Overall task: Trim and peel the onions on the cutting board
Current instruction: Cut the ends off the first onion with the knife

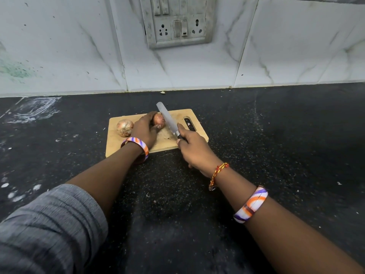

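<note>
- We see a wooden cutting board (pixel 183 144) lying on the dark speckled counter (pixel 276 145), near the tiled wall (pixel 69 46).
- Our left hand (pixel 145 129) curls over a reddish onion (pixel 159 120) near the middle of the board, holding it down.
- Our right hand (pixel 194 149) grips the dark handle of a knife (pixel 167 118); its blade slants up and away, lying against the right side of the held onion.
- A second onion (pixel 124 127), still in its skin, sits on the board's left part, just beside the left hand.
- Striped bangles (pixel 251 207) circle both wrists.
</note>
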`<action>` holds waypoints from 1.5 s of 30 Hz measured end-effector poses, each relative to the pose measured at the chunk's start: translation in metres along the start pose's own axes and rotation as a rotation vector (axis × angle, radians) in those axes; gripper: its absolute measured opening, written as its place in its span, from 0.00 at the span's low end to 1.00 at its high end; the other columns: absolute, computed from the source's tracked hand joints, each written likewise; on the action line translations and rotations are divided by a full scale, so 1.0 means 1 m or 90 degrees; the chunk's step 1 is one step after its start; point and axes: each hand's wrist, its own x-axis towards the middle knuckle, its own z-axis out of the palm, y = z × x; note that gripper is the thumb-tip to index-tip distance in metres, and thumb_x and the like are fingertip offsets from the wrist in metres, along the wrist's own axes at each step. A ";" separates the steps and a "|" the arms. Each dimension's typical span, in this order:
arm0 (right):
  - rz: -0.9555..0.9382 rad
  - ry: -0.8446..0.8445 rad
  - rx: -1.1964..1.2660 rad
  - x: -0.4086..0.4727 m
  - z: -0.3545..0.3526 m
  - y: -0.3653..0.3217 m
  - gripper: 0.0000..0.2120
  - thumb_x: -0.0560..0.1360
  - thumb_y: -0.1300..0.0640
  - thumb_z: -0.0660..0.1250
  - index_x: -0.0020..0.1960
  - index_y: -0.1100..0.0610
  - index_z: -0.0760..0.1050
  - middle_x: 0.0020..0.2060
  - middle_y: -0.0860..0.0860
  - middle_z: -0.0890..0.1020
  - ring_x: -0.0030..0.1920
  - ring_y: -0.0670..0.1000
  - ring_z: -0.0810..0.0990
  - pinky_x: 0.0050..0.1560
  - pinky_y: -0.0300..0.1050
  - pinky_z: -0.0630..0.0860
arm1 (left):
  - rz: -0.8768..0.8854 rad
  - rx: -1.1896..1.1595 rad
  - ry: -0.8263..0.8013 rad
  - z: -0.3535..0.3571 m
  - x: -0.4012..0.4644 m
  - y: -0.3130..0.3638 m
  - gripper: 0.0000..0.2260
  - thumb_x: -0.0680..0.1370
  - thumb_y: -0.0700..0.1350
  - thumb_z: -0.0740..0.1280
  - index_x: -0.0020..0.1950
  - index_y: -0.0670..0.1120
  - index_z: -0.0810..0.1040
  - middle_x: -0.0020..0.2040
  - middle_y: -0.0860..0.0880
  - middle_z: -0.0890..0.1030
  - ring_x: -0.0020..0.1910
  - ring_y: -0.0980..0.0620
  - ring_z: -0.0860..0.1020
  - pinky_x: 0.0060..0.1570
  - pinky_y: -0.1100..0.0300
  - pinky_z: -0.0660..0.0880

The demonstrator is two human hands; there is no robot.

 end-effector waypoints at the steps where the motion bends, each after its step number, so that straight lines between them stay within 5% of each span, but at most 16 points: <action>1: -0.001 -0.001 -0.016 0.000 0.000 -0.001 0.24 0.80 0.61 0.52 0.75 0.52 0.54 0.58 0.57 0.76 0.27 0.46 0.69 0.24 0.38 0.71 | -0.002 0.001 0.001 0.000 0.000 0.000 0.20 0.76 0.38 0.63 0.68 0.43 0.67 0.64 0.42 0.75 0.62 0.43 0.73 0.65 0.53 0.68; 4: -0.026 -0.011 -0.087 0.001 0.000 -0.004 0.24 0.80 0.62 0.52 0.75 0.53 0.54 0.57 0.60 0.77 0.30 0.47 0.70 0.30 0.38 0.69 | -0.007 0.004 0.002 0.000 0.000 0.001 0.20 0.76 0.39 0.63 0.68 0.44 0.68 0.63 0.42 0.76 0.62 0.43 0.74 0.64 0.52 0.69; 8: -0.052 -0.011 -0.209 0.004 0.004 -0.014 0.27 0.78 0.63 0.52 0.75 0.54 0.52 0.57 0.62 0.76 0.50 0.60 0.78 0.49 0.52 0.74 | -0.011 0.011 0.008 0.000 0.000 0.002 0.19 0.76 0.39 0.63 0.67 0.44 0.68 0.62 0.42 0.77 0.61 0.43 0.74 0.64 0.51 0.70; 13: -0.063 -0.001 -0.354 0.011 0.010 -0.026 0.30 0.77 0.64 0.54 0.76 0.56 0.48 0.60 0.62 0.73 0.59 0.62 0.74 0.54 0.54 0.72 | 0.000 0.028 0.015 0.001 0.001 0.002 0.20 0.76 0.37 0.63 0.68 0.43 0.68 0.62 0.40 0.77 0.61 0.42 0.75 0.62 0.52 0.70; 21: -0.076 -0.009 -0.421 -0.004 0.007 -0.031 0.30 0.76 0.66 0.55 0.76 0.59 0.48 0.59 0.61 0.74 0.56 0.61 0.75 0.45 0.50 0.69 | 0.003 0.055 0.012 0.002 0.002 0.004 0.21 0.76 0.37 0.62 0.69 0.43 0.66 0.64 0.40 0.75 0.62 0.41 0.73 0.62 0.53 0.69; 26: -0.060 -0.009 -0.413 0.009 0.011 -0.042 0.28 0.77 0.64 0.56 0.74 0.61 0.51 0.60 0.61 0.73 0.60 0.60 0.74 0.54 0.51 0.72 | 0.008 0.041 0.012 0.002 0.000 0.004 0.20 0.76 0.37 0.61 0.68 0.43 0.67 0.62 0.39 0.76 0.60 0.40 0.75 0.60 0.52 0.70; 31: -0.071 -0.022 -0.431 -0.007 0.010 -0.035 0.30 0.77 0.66 0.56 0.75 0.60 0.49 0.58 0.61 0.74 0.58 0.60 0.75 0.50 0.51 0.72 | 0.014 0.042 0.012 0.002 -0.001 0.005 0.20 0.76 0.36 0.62 0.68 0.42 0.68 0.61 0.39 0.77 0.60 0.41 0.75 0.60 0.53 0.70; 36: -0.041 -0.049 -0.360 0.017 0.003 -0.041 0.23 0.77 0.63 0.54 0.71 0.61 0.58 0.59 0.63 0.74 0.60 0.63 0.73 0.55 0.53 0.70 | 0.022 0.049 0.015 0.003 -0.001 0.007 0.21 0.76 0.35 0.61 0.68 0.42 0.67 0.62 0.39 0.76 0.60 0.40 0.74 0.61 0.52 0.69; 45: -0.049 -0.046 -0.360 0.020 0.007 -0.037 0.25 0.78 0.62 0.54 0.74 0.62 0.54 0.59 0.63 0.74 0.58 0.62 0.74 0.53 0.52 0.72 | 0.010 0.029 0.026 0.004 0.001 0.003 0.20 0.76 0.35 0.61 0.68 0.42 0.68 0.62 0.39 0.76 0.61 0.41 0.74 0.62 0.52 0.69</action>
